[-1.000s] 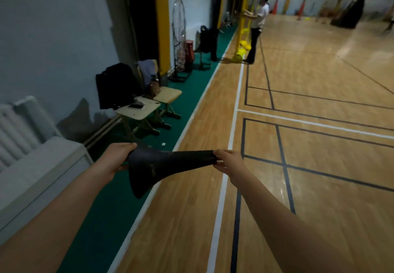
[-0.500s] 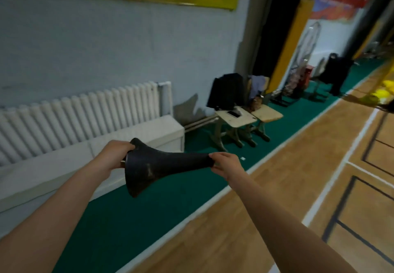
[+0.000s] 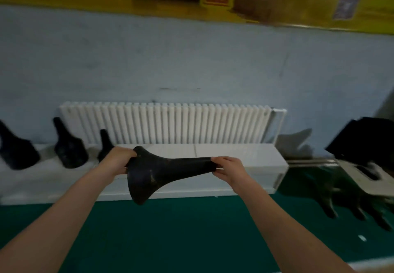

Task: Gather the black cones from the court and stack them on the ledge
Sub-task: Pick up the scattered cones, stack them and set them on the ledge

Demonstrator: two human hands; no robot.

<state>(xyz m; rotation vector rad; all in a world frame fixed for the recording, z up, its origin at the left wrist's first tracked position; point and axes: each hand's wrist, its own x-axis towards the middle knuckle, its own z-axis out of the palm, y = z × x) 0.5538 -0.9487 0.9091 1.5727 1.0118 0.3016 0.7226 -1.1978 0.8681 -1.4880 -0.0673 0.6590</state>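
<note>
Gripped at both ends, the black cone (image 3: 162,172) was held sideways in the air: its flared base was clasped by the left hand (image 3: 119,160), its narrow tip pinched by the right hand (image 3: 229,169), probably for steady carrying. It was held before the ledge (image 3: 245,155), where other cones (image 3: 69,151) were stood.

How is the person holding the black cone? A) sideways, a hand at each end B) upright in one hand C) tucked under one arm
A: the left hand grips the wide base of the black cone and the right hand holds its narrow tip, so it lies sideways in the air.
</note>
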